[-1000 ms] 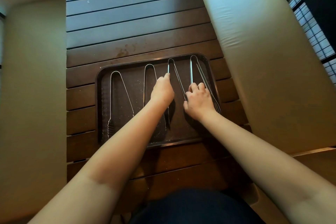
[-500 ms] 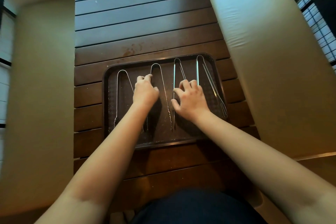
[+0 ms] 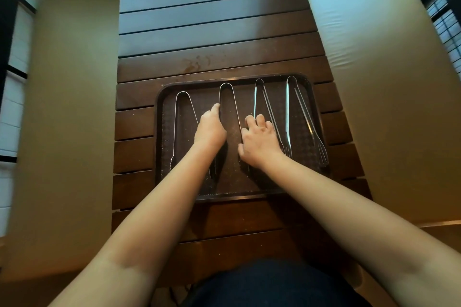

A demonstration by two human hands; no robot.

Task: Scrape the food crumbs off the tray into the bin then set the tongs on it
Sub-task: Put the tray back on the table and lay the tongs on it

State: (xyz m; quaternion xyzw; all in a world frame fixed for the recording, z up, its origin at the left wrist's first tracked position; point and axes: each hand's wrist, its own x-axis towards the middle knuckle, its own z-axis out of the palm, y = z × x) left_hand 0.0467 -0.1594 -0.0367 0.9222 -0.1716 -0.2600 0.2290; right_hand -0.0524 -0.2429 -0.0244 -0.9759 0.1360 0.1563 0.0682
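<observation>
A: Where is the tray?

B: The dark brown tray (image 3: 309, 87) lies flat on the slatted wooden surface (image 3: 212, 32), just in front of the person, with pale cushioned benches (image 3: 369, 62) along both sides.

A: And the tongs?

B: Four metal tongs lie on it side by side, looped ends away from the person. From the left: the first tongs (image 3: 177, 117), the second tongs (image 3: 225, 88), the third tongs (image 3: 259, 92) and the fourth tongs (image 3: 290, 97).

A: What is the left hand doing?

B: The left hand (image 3: 210, 128) rests on the tray between the first and second tongs. Its fingers are curled, and a fingertip touches the left arm of the second tongs. Whether it truly grips that arm I cannot tell.

A: The right hand?

B: The right hand (image 3: 259, 143) sits between the second and third tongs, fingers bent and spread, tips pressing down by the left arm of the third tongs. It holds nothing that I can see.

A: Any crumbs?

B: Pale specks dot the tray floor between the hands and near its front edge.
</observation>
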